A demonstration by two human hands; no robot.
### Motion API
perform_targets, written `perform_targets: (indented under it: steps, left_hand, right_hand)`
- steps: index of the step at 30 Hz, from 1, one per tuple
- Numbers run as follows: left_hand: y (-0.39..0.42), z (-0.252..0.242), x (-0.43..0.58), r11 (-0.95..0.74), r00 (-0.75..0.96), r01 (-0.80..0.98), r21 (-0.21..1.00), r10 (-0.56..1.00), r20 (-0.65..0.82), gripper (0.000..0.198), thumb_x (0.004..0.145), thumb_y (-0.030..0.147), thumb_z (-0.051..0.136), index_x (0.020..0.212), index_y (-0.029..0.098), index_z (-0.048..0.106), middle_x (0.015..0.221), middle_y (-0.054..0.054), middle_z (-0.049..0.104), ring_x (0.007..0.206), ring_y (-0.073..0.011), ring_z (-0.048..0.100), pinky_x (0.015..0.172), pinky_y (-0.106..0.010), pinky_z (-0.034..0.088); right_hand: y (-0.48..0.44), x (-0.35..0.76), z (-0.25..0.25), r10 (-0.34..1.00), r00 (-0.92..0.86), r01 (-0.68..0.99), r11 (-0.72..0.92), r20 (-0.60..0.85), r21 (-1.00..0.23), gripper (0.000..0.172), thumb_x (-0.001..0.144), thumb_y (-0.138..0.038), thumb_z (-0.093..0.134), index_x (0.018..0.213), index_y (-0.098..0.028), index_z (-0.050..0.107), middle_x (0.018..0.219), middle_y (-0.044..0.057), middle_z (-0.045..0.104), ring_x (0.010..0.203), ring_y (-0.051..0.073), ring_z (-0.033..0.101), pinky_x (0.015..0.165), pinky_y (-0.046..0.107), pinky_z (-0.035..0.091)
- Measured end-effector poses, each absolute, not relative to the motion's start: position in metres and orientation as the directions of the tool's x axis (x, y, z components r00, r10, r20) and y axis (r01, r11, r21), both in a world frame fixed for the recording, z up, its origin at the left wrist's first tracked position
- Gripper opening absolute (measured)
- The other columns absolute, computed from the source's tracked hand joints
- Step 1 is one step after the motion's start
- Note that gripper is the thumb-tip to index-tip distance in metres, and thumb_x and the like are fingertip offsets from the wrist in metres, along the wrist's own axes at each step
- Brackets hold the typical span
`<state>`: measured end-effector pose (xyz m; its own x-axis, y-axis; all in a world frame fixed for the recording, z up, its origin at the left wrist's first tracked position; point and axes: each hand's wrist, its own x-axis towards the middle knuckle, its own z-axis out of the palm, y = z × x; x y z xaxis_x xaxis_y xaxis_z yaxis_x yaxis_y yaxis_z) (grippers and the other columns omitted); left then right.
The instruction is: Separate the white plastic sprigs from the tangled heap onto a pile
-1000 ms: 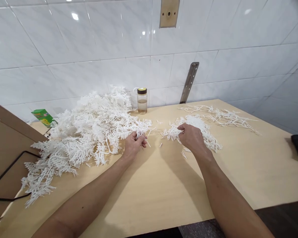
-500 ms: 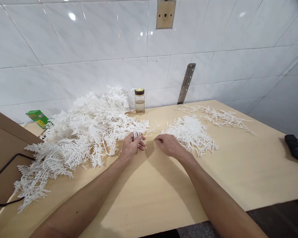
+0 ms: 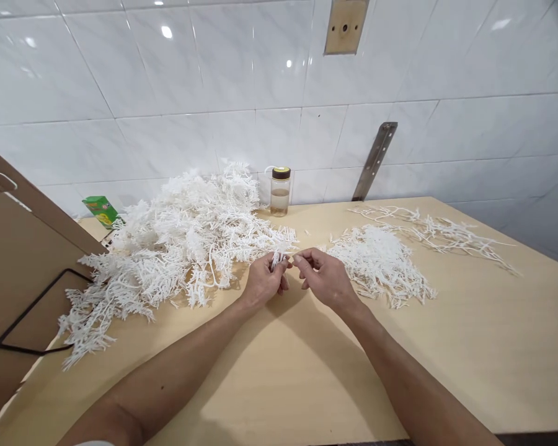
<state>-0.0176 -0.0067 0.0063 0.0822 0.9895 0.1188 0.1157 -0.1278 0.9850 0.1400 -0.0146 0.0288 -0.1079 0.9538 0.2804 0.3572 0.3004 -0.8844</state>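
Note:
My left hand point(image 3: 265, 280) is closed around a small bunch of white plastic sprigs point(image 3: 278, 256), whose tips poke out between thumb and fingers. Close beside it, my right hand point(image 3: 326, 277) has thumb and forefinger pinched near those tips; what they pinch, if anything, is too small to make out. To the left spreads a large heap of white branching plastic foliage point(image 3: 186, 229), reaching up to my left hand. Just beyond my right hand lies a smaller pile of loose white sprigs point(image 3: 385, 263). Thin, mostly bare white stems point(image 3: 456, 234) lie farther back on the right.
A clear bottle with a dark lid point(image 3: 279, 195) stands at the wall side of the wooden table point(image 3: 270, 384). A green box point(image 3: 101, 210) and a cardboard box point(image 3: 32, 260) are at the left. A metal bracket point(image 3: 376, 161) leans at the tiled wall.
My right hand has come away from the small pile's edge to meet my left hand's fingertips. The left still grips sprigs. The whole view has shifted, with things appearing farther right.

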Motion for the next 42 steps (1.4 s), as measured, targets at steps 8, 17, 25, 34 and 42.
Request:
perform_targets:
  steps: [8,17,25,34,42]
  left_hand:
    - [-0.016,-0.004,-0.015,-0.51,0.211,0.439,0.74,0.859,0.467,0.027,0.089,0.023,0.053,0.113,0.018,0.064,0.088,-0.008,0.07,0.08,-0.0212,0.066,0.075,-0.034,0.052]
    - [-0.015,0.019,-0.016,-0.013,0.429,-0.07,0.997,0.902,0.042,0.06,0.08,0.035,0.071,0.134,0.016,0.052,0.111,-0.014,0.066,0.084,-0.0208,0.066,0.067,-0.032,0.055]
    - [-0.003,0.021,-0.023,0.339,0.507,-0.214,0.916,0.84,-0.192,0.055,0.077,0.065,0.065,0.092,0.011,0.067,0.089,-0.012,0.068,0.068,-0.0159,0.064,0.062,-0.029,0.052]
    - [-0.006,0.017,-0.023,0.129,0.336,-0.015,0.992,0.935,-0.116,0.039,0.065,0.046,0.082,0.072,0.014,0.059,0.057,0.002,0.055,0.049,-0.0075,0.049,0.05,-0.021,0.037]
    - [-0.005,0.004,-0.017,0.019,0.217,0.154,0.988,0.975,-0.052,0.027,0.077,0.04,0.069,0.079,0.017,0.055,0.052,0.004,0.055,0.043,-0.008,0.048,0.045,-0.02,0.035]
  right_hand:
    - [-0.018,0.134,0.032,0.968,-0.137,0.409,0.248,0.209,-0.878,0.032,0.085,-0.05,0.061,0.084,-0.019,0.068,0.084,0.006,0.072,0.078,0.02,0.069,0.063,0.029,0.057]
    - [0.003,0.157,0.023,0.981,-0.192,0.086,0.044,0.026,-0.995,0.039,0.078,-0.055,0.069,0.078,-0.016,0.067,0.068,0.001,0.063,0.061,0.014,0.061,0.062,0.029,0.056]
    - [0.007,0.174,0.023,0.948,-0.318,0.125,0.045,0.003,-0.991,0.04,0.077,-0.055,0.072,0.075,-0.015,0.066,0.063,-0.001,0.059,0.058,0.011,0.055,0.058,0.025,0.049]
    - [0.006,0.177,0.024,0.911,-0.399,0.156,-0.046,-0.105,-0.987,0.04,0.071,-0.053,0.078,0.076,-0.015,0.068,0.068,0.002,0.061,0.061,0.012,0.057,0.06,0.028,0.052]
    - [0.01,0.181,0.015,0.901,-0.397,0.232,-0.088,-0.177,-0.969,0.038,0.075,-0.051,0.075,0.081,-0.015,0.068,0.072,0.004,0.065,0.062,0.013,0.062,0.059,0.025,0.052]
